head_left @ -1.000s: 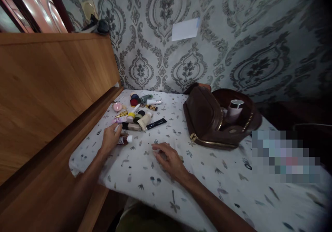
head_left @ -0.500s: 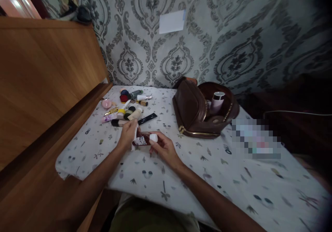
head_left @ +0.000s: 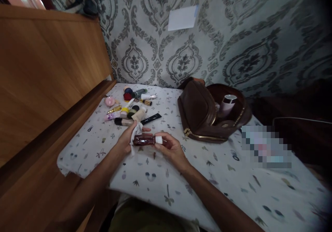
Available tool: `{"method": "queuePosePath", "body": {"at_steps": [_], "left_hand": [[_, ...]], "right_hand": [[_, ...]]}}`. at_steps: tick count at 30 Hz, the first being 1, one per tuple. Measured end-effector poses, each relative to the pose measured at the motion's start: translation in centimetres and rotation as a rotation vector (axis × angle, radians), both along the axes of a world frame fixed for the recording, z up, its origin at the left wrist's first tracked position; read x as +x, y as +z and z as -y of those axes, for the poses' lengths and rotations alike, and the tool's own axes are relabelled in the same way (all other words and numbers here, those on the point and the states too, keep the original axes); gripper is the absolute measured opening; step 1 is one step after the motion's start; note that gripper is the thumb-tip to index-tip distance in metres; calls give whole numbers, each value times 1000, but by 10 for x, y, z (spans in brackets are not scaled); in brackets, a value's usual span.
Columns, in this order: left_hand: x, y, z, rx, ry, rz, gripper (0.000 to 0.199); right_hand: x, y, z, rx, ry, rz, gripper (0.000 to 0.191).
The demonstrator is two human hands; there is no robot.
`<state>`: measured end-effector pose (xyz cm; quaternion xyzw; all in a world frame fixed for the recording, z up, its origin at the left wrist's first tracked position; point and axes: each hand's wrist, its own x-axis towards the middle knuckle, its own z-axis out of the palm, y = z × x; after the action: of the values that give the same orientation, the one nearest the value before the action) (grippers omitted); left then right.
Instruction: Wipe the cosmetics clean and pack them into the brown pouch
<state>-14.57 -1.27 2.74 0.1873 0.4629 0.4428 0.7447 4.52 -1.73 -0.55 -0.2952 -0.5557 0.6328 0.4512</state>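
A dark red, see-through bottle [head_left: 144, 140] with a white cap [head_left: 158, 140] lies sideways between my hands, above the cloth. My left hand [head_left: 127, 139] holds a crumpled white wipe [head_left: 136, 132] around the bottle's base. The fingers of my right hand [head_left: 171, 149] are closed on the capped end. Just beyond my left hand lie a dark-capped beige bottle [head_left: 123, 122], a cream tube [head_left: 139, 114] and a black tube [head_left: 151, 118].
Several cosmetics, among them a pink round item [head_left: 109, 101], lie at the back left of the patterned cloth [head_left: 166, 176]. An open brown bag [head_left: 198, 104] holding a pink bottle [head_left: 227, 105] stands right. A wooden cabinet [head_left: 52, 52] borders the left.
The bottle has turned so that its plain dark red side shows instead of the printed label. The wipe is bunched higher around its base. The whole view has shifted slightly.
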Motion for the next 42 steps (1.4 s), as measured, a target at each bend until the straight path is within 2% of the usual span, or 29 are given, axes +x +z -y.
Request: {"method": "queuePosePath", "body": {"at_steps": [3, 7, 13, 16, 20, 23, 26, 29, 35, 38, 42], "left_hand": [[4, -1, 0, 10, 15, -86, 52], [9, -5, -1, 8, 125, -86, 34], [13, -10, -3, -70, 190, 23, 39], [16, -12, -4, -78, 250, 59, 40], [21, -13, -2, -47, 309, 90, 39], [23, -12, 0, -3, 330, 94, 41], [25, -11, 2, 30, 311, 49, 45], [25, -12, 2, 70, 282, -30, 47], [22, -25, 2, 274, 328, -243, 50], [18, -26, 3, 466, 335, -487, 51], [16, -18, 8, 736, 265, -856, 48]], "right_hand": [[1, -3, 0, 19, -21, 47, 34], [3, -5, -1, 49, -21, 82, 32], [-1, -5, -1, -78, -9, -61, 35], [-3, -6, -2, -128, -58, -99, 40], [-4, -7, -4, -86, -159, -113, 36], [-2, -6, -5, -19, -187, -33, 35], [-2, -6, -6, 7, -212, 0, 45], [-1, -7, -7, 0, -225, -24, 55], [-1, -8, -3, -26, -202, 7, 46], [-2, -10, -2, -17, -216, -5, 48], [-2, -12, -3, -27, -234, -34, 53]]}}
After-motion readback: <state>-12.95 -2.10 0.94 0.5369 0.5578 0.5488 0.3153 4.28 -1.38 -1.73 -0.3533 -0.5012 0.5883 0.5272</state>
